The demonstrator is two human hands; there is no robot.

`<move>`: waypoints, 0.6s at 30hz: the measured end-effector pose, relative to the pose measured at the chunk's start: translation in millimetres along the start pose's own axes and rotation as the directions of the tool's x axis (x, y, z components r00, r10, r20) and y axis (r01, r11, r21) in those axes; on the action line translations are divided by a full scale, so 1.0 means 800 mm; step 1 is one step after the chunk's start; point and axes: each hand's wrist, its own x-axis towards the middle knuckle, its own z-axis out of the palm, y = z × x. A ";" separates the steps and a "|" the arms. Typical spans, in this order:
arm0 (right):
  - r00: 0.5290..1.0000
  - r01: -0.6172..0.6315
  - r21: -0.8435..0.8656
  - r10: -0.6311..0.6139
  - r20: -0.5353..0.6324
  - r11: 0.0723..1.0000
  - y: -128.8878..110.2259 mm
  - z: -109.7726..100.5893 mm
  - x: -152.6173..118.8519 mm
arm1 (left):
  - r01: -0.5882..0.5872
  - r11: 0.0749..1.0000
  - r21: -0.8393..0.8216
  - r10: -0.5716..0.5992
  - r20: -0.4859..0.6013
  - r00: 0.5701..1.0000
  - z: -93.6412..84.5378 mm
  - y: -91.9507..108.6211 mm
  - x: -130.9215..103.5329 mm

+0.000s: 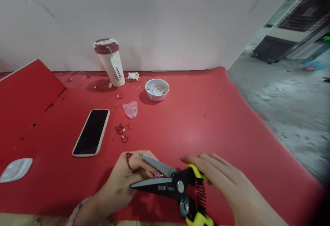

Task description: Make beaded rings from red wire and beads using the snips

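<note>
My right hand (221,174) is closed on the yellow-handled shears (177,186), its fingers laid over the upper handle. The blades are spread apart and point left, across the front of my left hand (131,174). That hand is closed in a pinch on a small purple bead piece (158,175), which shows between the two blades; the rest of it is hidden. A dark red ring (128,156) with a bead sits on a finger of my left hand, and a pale bracelet (77,210) is round the wrist.
Left of centre lie a phone (91,133), several dark red cord rings (120,128) and a small zip bag (131,109). Behind stand a white perforated bowl (157,90) holding small pieces, crumpled tissue (133,76) and a coffee cup (113,66). A white dish (16,169) lies far left.
</note>
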 end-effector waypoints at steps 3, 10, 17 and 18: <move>0.999 -0.020 0.046 0.021 -0.030 0.999 0.001 0.004 -0.004 | 0.031 1.000 -0.005 -0.031 -0.017 0.999 0.000 -0.001 0.000; 0.997 -0.074 0.169 0.073 0.008 0.983 -0.002 0.005 -0.010 | 0.000 1.000 -0.003 0.000 -0.008 1.000 -0.001 -0.001 -0.001; 0.991 -0.133 0.162 0.134 0.002 0.978 -0.002 0.011 -0.021 | -0.025 0.996 -0.084 0.019 -0.070 0.997 0.008 0.003 0.008; 0.990 -0.142 0.181 0.142 0.011 0.973 -0.001 0.012 -0.021 | -0.038 0.994 -0.098 0.031 -0.077 0.997 0.010 0.006 0.010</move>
